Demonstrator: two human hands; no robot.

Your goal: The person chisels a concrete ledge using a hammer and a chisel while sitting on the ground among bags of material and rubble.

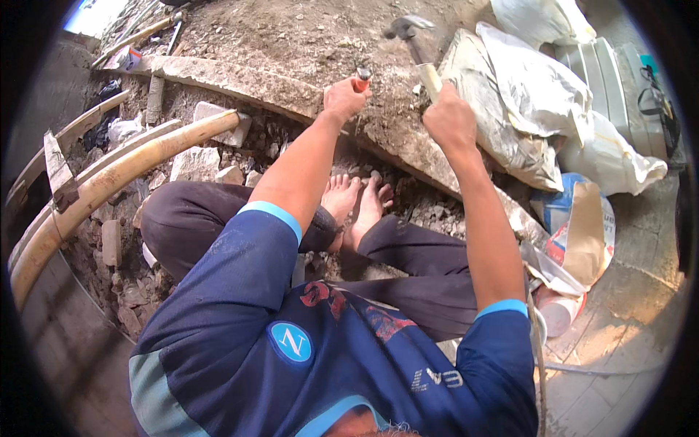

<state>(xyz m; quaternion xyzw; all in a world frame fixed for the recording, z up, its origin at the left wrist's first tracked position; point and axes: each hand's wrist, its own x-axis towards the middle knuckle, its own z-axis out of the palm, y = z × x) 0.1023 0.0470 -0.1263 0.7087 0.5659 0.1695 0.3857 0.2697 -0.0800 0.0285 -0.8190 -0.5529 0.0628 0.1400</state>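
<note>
My left hand [346, 100] is closed round a short tool, seemingly a chisel [362, 81], with an orange-red part and a dark metal end showing above the fist. My fist hides the rest of it, over the rough concrete ledge [408, 142]. To the right, my right hand [450, 124] grips the pale handle of a claw hammer [416, 45]. The hammer's head is up and away from my left hand, apart from the chisel. My bare feet [355, 204] rest together on rubble below the ledge.
A thick bamboo pole [145, 171] curves along the left over broken stones [195, 164]. Dusty white sacks [535, 84] lie at the right, with a torn blue-and-white bag [582, 233] and a bucket [557, 312] nearer. Loose dirt [284, 40] spreads beyond the ledge.
</note>
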